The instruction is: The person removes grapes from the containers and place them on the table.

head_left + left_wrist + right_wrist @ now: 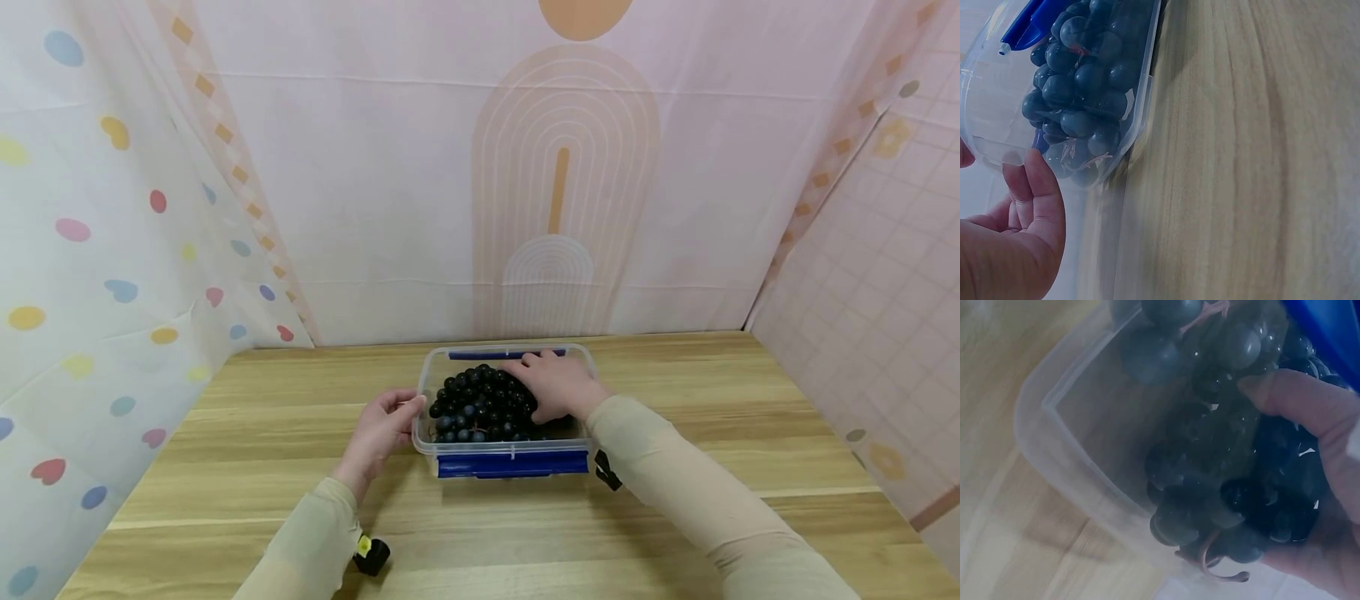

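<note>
A clear plastic food container (480, 448) with blue side clips stands on the table, holding a bunch of dark grapes (476, 404). My left hand (378, 429) pinches the container's left rim, thumb on top and fingers against the outside wall. In the left wrist view, the fingertips (1034, 161) lie against that clear wall. Reaching in from the right, my right hand (558, 387) grips the grapes with thumb and fingers spread around the bunch. The right wrist view shows the thumb (1291, 400) on the grapes (1179, 519) through the clear wall; the other fingers are partly hidden.
The wood-grain table (480, 533) reaches back to a patterned cloth (375, 208) hung behind it, with more cloth on both sides. A blue clip (513, 464) hangs along the container's front. Small black devices (371, 556) sit at both wrists.
</note>
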